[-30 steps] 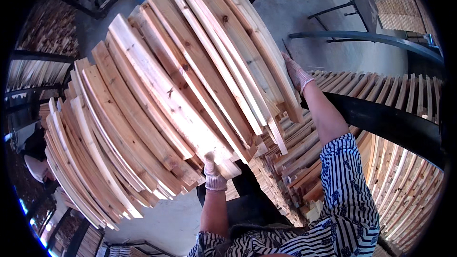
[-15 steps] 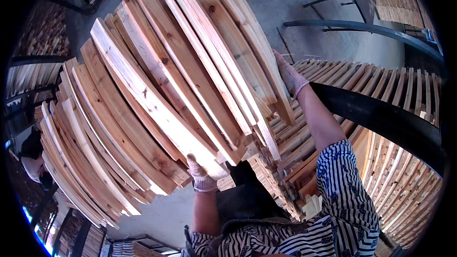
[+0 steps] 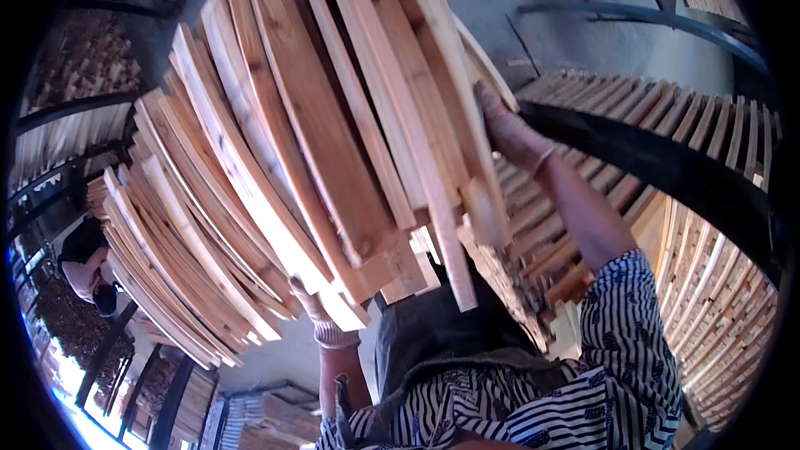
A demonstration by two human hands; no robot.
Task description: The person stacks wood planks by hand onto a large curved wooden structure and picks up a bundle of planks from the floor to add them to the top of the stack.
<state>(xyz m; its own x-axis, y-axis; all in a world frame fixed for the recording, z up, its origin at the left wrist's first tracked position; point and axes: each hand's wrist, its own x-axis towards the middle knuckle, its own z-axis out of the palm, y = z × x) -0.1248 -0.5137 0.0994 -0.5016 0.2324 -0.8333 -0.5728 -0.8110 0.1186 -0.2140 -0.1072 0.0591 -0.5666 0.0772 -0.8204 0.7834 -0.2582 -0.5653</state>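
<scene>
A big armful of pale wooden planks [image 3: 317, 142] fills the middle of the view, fanned out and tilted. My left hand [image 3: 315, 310], in a worn glove, supports the near ends of the planks from below. My right hand [image 3: 507, 125], also gloved, presses flat against the right side of the bundle higher up. Both striped sleeves rise from the lower edge.
Rows of stacked planks [image 3: 717, 225] lie on dark metal racks [image 3: 667, 158] to the right and behind. More wood fills shelving [image 3: 75, 83] at the left. Another person [image 3: 87, 271] stands at the far left. Grey concrete floor [image 3: 583, 33] shows at the top.
The plank bundle has come closer and swung more upright. My right hand has slid along its right edge, and my left hand has stayed under the near ends.
</scene>
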